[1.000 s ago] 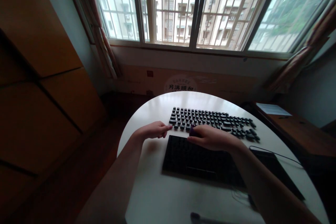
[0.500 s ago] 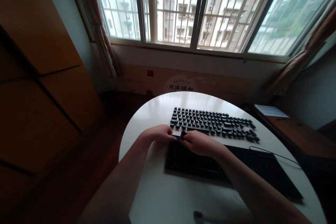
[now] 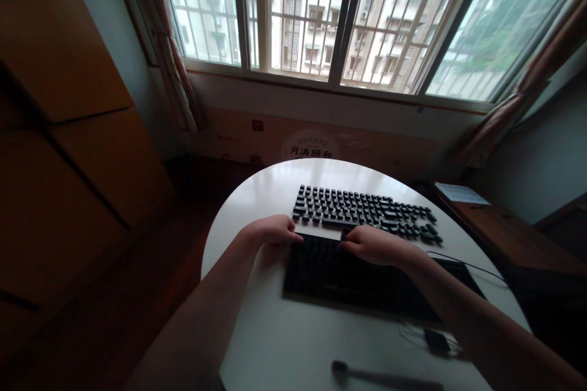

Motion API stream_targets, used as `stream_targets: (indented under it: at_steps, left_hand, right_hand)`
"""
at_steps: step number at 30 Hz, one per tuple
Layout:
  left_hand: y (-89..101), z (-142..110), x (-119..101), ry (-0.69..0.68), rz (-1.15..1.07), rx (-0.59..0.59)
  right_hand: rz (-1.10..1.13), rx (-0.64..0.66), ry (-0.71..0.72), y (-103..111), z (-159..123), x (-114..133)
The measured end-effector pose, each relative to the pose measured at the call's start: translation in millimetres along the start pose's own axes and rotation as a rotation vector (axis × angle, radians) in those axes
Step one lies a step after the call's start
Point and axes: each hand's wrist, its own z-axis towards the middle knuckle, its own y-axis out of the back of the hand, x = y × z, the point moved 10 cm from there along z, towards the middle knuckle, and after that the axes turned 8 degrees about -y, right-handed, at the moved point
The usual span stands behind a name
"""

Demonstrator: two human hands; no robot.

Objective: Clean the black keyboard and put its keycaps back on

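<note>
A black keyboard base (image 3: 330, 281) without keycaps lies on the white round table. My left hand (image 3: 277, 230) is closed on its far left corner, with the thumb on top. My right hand (image 3: 373, 245) pinches a small dark purple piece (image 3: 344, 234), perhaps cloth, at the far edge of the base. Most of that piece is hidden by my fingers. Just beyond both hands, black keycaps (image 3: 342, 201) are laid out in rows in the shape of a keyboard.
Near the front of the white table (image 3: 257, 342) lies a long-handled, dark-headed tool (image 3: 385, 376). A small black block (image 3: 436, 341) with a thin wire sits by my right forearm. A cable (image 3: 468, 263) runs off to the right. A wooden desk (image 3: 509, 226) holds a paper sheet (image 3: 461, 193).
My right hand has slid right along the base's far edge with the dark purple piece. My left hand stays at the corner. The block near my right forearm has come into view.
</note>
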Motion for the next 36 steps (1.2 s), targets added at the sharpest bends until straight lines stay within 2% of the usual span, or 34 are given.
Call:
stream_targets:
  at_steps: [3, 6, 12, 18, 21, 25, 30, 36]
  left_hand:
    - [-0.1, -0.1, 0.6, -0.001, 0.006, 0.003]
    - [-0.1, -0.1, 0.2, -0.005, 0.020, 0.007]
    - [1.2, -0.6, -2.8, -0.020, 0.046, 0.009]
    - [1.6, -0.6, -6.7, -0.075, 0.061, 0.024]
    - [0.5, 0.2, -6.1, -0.086, 0.054, 0.030]
    - [-1.7, 2.4, -3.2, -0.085, 0.044, 0.036]
    - [-4.2, 4.4, 0.0, -0.080, 0.023, 0.044]
    - [-4.3, 5.0, 1.5, -0.080, 0.012, 0.035]
  right_hand:
    - [-0.004, -0.006, 0.004, 1.8, -1.3, -3.7]
    - [-0.046, -0.024, 0.031, 1.1, 0.3, 3.1]
    - [-0.137, -0.095, 0.217, -6.7, 2.5, 49.6]
    - [-0.307, -0.285, 0.325, 16.9, 5.7, 77.7]
    - [-0.339, -0.261, 0.339, 21.8, 20.4, 80.5]
    - [-0.374, -0.198, 0.377, 11.8, 36.1, 85.2]
    - [-0.365, -0.168, 0.500, 0.4, 33.4, 93.2]
    - [-0.384, -0.213, 0.449, 3.7, 36.3, 89.6]
